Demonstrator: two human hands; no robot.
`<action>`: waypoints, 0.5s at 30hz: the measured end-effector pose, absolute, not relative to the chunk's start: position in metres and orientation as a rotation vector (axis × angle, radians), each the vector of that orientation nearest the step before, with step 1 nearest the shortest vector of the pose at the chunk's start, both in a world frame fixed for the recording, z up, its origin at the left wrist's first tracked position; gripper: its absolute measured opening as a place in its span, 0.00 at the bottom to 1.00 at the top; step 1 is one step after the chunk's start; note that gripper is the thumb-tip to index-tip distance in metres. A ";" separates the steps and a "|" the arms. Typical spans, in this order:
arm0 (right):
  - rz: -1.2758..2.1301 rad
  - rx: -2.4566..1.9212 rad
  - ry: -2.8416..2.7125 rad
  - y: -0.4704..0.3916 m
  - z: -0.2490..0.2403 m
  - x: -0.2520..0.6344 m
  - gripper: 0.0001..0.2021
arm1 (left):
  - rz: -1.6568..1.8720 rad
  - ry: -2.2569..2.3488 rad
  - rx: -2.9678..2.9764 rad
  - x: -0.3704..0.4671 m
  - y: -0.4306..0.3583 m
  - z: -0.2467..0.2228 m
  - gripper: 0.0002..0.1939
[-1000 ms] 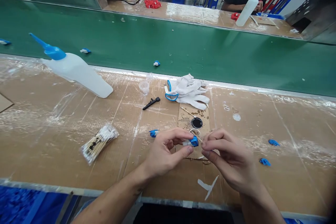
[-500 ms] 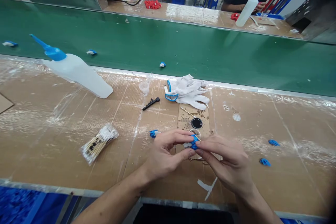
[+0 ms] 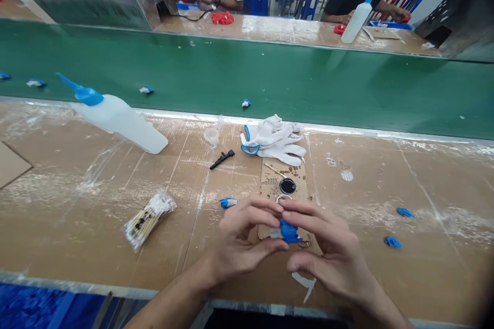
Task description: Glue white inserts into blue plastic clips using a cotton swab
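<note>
A small blue plastic piece [image 3: 288,231] with a whitish part on its left side is pinched in my left hand [image 3: 245,236], fingers above and thumb below. Close beside it, my right hand [image 3: 328,247] has its fingertips at the top of the blue piece, while its thumb stands well apart below. Just beyond my hands, a round dish of dark liquid [image 3: 287,185] sits on a stained cardboard piece [image 3: 270,177], with a cotton swab [image 3: 275,170] behind it. A clear ring-shaped rim [image 3: 284,198] is partly hidden by my fingers.
White gloves [image 3: 278,139], a black plastic part [image 3: 222,159], bagged cotton swabs [image 3: 148,218] and a squeeze bottle [image 3: 123,121] lie on the table. Blue pieces [image 3: 392,242] lie at right, another [image 3: 227,203] at left. Several more rest on the green belt [image 3: 193,72]. Two people sit opposite.
My right thumb has moved away from the blue piece, and the piece has turned in my left hand. The thin stick seen at my right fingertips no longer shows. Belt pieces have shifted right in view.
</note>
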State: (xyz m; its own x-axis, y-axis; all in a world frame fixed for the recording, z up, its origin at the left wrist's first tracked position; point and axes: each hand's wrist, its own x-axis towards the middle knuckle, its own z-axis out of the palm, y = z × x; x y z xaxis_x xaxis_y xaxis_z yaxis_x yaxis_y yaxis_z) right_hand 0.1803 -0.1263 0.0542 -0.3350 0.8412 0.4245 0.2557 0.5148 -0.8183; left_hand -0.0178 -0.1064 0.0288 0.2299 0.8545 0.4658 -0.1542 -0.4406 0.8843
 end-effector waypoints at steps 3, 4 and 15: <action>0.791 -0.835 -1.783 -0.128 0.061 0.181 0.17 | 1.292 0.657 1.509 -0.019 -0.110 0.040 0.07; 0.763 -0.831 -1.761 -0.131 0.062 0.184 0.15 | 1.221 0.608 1.528 -0.021 -0.108 0.047 0.09; 0.195 -1.409 -0.934 -0.198 0.038 0.292 0.15 | 0.738 1.524 2.179 0.022 0.131 0.114 0.09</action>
